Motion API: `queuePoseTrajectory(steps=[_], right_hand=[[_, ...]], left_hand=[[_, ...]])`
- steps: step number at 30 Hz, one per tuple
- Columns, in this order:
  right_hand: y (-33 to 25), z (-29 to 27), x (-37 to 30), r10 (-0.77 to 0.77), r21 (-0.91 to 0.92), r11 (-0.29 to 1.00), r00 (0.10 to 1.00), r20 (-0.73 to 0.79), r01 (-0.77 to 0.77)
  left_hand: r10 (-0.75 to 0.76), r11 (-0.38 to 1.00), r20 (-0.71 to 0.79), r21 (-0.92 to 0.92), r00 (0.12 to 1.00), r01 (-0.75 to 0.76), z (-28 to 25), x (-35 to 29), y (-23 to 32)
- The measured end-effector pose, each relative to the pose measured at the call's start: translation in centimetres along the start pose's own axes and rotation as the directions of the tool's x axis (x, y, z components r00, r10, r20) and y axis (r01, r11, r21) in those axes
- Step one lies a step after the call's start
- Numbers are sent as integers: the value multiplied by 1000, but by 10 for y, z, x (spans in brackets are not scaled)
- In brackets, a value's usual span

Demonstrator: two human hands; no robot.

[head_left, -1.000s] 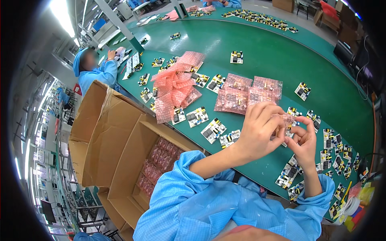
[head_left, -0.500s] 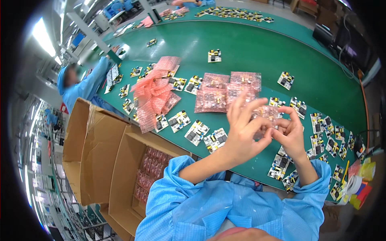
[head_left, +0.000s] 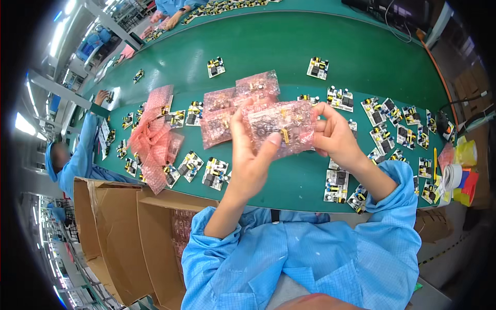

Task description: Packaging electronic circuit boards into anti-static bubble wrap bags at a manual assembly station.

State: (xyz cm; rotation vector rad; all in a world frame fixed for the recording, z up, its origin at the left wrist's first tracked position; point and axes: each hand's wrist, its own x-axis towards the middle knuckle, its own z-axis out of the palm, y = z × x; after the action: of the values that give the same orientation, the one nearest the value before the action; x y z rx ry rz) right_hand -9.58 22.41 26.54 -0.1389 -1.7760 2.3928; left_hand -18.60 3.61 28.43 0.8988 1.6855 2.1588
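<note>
Between my hands is a circuit board in a pink bubble-wrap bag (head_left: 281, 121), held flat above the green table. My left hand (head_left: 250, 155) grips its left side, thumb lying across the front and fingers behind. At the bag's right end, my right hand (head_left: 333, 132) pinches the edge with curled fingers. Just beyond lie several bagged circuit boards (head_left: 217, 128) in the same pink wrap, partly overlapping. A heap of flat pink bubble-wrap bags (head_left: 152, 137) lies to the left, over some bare circuit boards. Closer to me is a bare circuit board (head_left: 214, 173).
Many loose circuit boards (head_left: 382, 138) cover the right side of the table (head_left: 289, 181). An open cardboard box (head_left: 121, 232) with bagged boards stands at the near left. Tape rolls (head_left: 452, 175) sit at the right edge. Two co-workers (head_left: 77, 155) are at the left and far side.
The bagged board has turned from being pinched at one edge, half hidden behind my fingers, to lying broadside in both hands. My view has shifted to the right.
</note>
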Motion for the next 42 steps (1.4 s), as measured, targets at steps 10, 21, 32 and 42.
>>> queuePoseTrajectory(steps=[10,21,32,42], right_hand=[[-2,-7,-2,55,70,996,997,46,-58],[-3,-10,6,-107,-38,994,994,-11,106],[-9,-11,-1,39,-167,986,989,144,-15],[-20,-13,1,46,-363,932,982,183,24]], left_hand=[[-193,950,131,-221,972,218,-4,-1,-6],[-340,935,-55,-124,939,331,-41,30,-54],[-483,826,-56,-358,874,434,-65,49,-71],[66,516,-183,848,981,124,-87,54,-47]])
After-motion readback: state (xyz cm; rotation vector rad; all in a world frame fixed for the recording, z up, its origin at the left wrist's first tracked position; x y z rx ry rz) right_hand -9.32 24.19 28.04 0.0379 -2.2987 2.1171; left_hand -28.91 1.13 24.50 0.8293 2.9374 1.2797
